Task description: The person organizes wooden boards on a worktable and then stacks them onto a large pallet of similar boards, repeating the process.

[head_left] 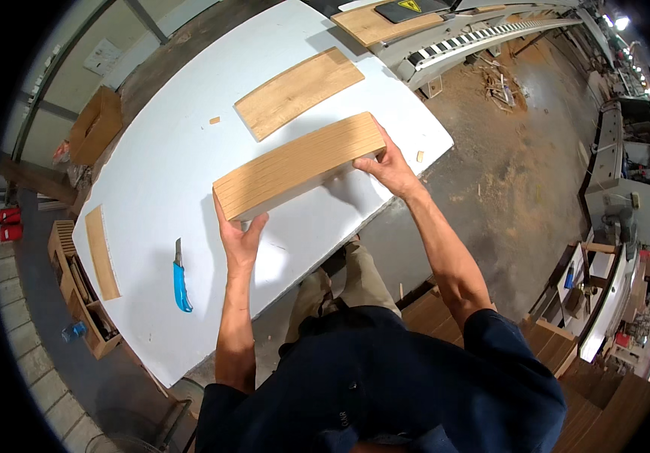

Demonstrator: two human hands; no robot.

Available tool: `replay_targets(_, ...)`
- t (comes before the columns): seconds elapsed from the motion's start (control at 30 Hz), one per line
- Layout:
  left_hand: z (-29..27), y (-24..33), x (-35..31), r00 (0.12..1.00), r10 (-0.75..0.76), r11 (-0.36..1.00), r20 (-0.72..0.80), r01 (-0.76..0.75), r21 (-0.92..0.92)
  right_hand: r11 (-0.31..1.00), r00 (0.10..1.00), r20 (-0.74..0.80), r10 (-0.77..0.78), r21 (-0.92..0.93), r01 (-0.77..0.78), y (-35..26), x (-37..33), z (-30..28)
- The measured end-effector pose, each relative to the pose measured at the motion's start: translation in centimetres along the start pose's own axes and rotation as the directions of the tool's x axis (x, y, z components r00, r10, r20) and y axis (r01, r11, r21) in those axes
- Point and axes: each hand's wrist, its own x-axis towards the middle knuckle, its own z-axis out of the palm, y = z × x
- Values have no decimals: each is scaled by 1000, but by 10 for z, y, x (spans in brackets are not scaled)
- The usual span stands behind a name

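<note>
Between my two hands I hold a long wood-grain board, raised over a white table. Its light brown face is turned up and a pale side shows toward me. My left hand grips the left end, thumb at the near edge and fingers mostly hidden behind. The right end is gripped by my right hand, thumb on the near side. Beyond it a wider wood-grain board lies flat. A blue utility knife, blade out, rests left of my left hand.
A narrow wood strip lies at the table's left edge. Small wood chips are on the tabletop. At the far right stands a machine with a striped rail. A wooden crate and a cardboard box are left of the table.
</note>
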Motion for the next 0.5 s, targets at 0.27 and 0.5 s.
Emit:
replay_targets(0.27, -7, 0, -4, 980, -185, 981, -77, 180, -68, 989, 997, 65, 37, -142, -27, 11, -7, -8)
replay_targets(0.5, -41, -27, -10, 990, -126, 989, -70, 119, -93, 989, 995, 53, -89, -117, 95, 1, -9, 3)
